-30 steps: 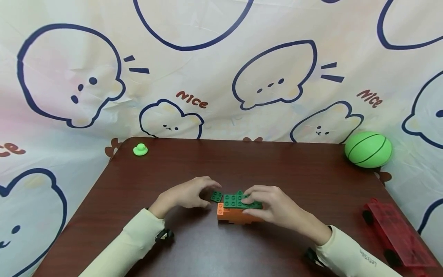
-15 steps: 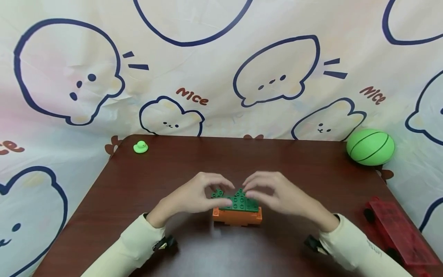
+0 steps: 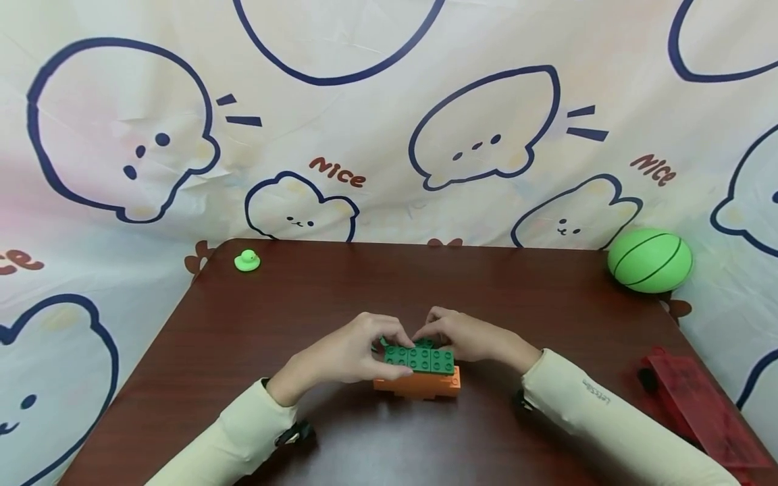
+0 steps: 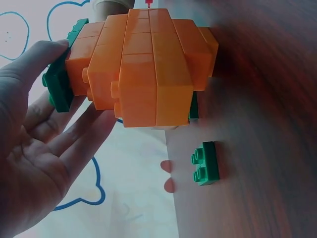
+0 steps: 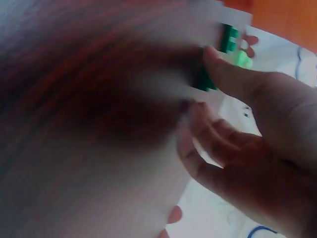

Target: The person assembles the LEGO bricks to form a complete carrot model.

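Note:
A block build with an orange body (image 3: 419, 387) and a green top layer (image 3: 430, 362) sits on the table. My left hand (image 3: 349, 352) holds its green top from the left, thumb at the front edge and fingers at the rear. The left wrist view shows the stepped orange side (image 4: 153, 74) and the thumb on the green layer (image 4: 60, 87). Behind the build, my right hand (image 3: 471, 337) reaches down around a loose green brick (image 5: 202, 79). Its thumb is at the brick, while the other fingertips look slightly apart from it. Another green brick (image 4: 207, 163) lies nearby, studs showing.
On the brown table (image 3: 304, 277), a small green toy duck (image 3: 247, 260) is at the far left corner. A green ball (image 3: 650, 260) rests at the far right. A translucent red toy vehicle (image 3: 705, 405) lies along the right edge. Patterned cloth (image 3: 377, 135) hangs behind.
My right hand has left the build's top right side and reached behind it. My left hand has moved right, from beside the loose brick onto the build's green top.

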{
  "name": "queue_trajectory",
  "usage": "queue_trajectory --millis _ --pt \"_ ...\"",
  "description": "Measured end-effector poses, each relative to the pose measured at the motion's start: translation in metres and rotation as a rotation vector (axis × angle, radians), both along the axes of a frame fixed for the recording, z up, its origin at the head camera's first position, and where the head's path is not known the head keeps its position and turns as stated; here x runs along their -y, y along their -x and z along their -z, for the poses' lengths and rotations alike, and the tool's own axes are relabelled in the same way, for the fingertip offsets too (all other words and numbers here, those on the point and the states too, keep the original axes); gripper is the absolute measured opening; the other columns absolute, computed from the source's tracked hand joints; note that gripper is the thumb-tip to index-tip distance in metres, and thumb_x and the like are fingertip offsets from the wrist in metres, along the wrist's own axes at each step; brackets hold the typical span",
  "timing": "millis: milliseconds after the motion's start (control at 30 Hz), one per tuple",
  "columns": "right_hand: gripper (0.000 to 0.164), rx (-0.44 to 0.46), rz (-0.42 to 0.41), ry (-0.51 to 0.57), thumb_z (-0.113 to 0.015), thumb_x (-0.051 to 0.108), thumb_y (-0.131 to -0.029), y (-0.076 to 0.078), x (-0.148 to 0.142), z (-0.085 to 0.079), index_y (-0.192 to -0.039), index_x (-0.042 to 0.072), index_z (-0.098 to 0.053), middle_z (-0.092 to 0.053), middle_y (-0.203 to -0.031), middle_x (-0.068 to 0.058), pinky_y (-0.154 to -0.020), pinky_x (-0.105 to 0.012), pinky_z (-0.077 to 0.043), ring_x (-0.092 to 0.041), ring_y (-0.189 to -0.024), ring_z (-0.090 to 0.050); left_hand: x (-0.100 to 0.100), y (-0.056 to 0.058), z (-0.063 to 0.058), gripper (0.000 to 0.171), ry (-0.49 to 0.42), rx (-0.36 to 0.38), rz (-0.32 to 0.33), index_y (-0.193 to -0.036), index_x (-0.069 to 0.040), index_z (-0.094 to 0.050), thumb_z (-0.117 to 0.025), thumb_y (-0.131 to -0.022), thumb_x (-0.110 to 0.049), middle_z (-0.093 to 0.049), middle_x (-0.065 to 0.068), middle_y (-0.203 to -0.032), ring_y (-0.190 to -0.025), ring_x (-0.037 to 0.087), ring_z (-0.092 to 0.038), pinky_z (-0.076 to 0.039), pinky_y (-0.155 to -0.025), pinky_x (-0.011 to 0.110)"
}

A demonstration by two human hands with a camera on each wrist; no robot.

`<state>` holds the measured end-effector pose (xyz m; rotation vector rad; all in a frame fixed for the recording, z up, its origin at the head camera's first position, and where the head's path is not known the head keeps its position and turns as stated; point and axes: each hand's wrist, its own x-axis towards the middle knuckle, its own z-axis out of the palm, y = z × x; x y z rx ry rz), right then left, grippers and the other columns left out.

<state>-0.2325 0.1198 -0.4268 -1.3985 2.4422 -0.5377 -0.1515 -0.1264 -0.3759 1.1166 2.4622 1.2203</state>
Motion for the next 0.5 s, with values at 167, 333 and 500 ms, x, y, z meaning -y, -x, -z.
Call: queue_trajectory --millis 167,333,500 --pt "0.023 -0.034 0.013 -0.014 -0.071 0.022 -0.085 0.001 -0.004 0.0 -0.107 0.02 -0.067 -0.057 -0.104 0.004 -0.077 -0.022 -0.05 -0.008 -0.086 -0.054 -0.002 -0.001 0.0 0.02 -0.013 0.005 0.001 -0.098 -0.021 -0.066 -0.074 -0.083 -0.031 -0.063 -0.009 -0.092 -0.076 0.006 -0.06 -0.056 -0.066 0.029" --pt "0.026 -0.017 0.054 0.089 -0.073 0.026 -0.083 -0.001 -0.023 -0.017 -0.108 0.018 -0.066 -0.063 -0.101 0.01 -0.076 -0.022 -0.053 -0.002 -0.086 -0.059 -0.002 0.0 0.0 0.03 0.001 -0.058 0.035 -0.113 -0.02 -0.065 -0.071 -0.085 -0.031 -0.062 -0.01 -0.095 -0.08 0.003 -0.057 -0.054 -0.064 0.023" --pt "0.029 -0.07 0.088 0.274 -0.072 0.028 -0.085 -0.017 -0.043 -0.049 -0.113 0.026 -0.066 -0.063 -0.104 0.014 -0.071 -0.024 -0.054 -0.001 -0.084 -0.059 -0.003 0.001 -0.003 0.042 0.107 -0.174 0.094 -0.132 -0.027 -0.057 -0.063 -0.091 -0.034 -0.047 -0.006 -0.083 -0.071 0.013 -0.048 -0.043 -0.057 0.015"
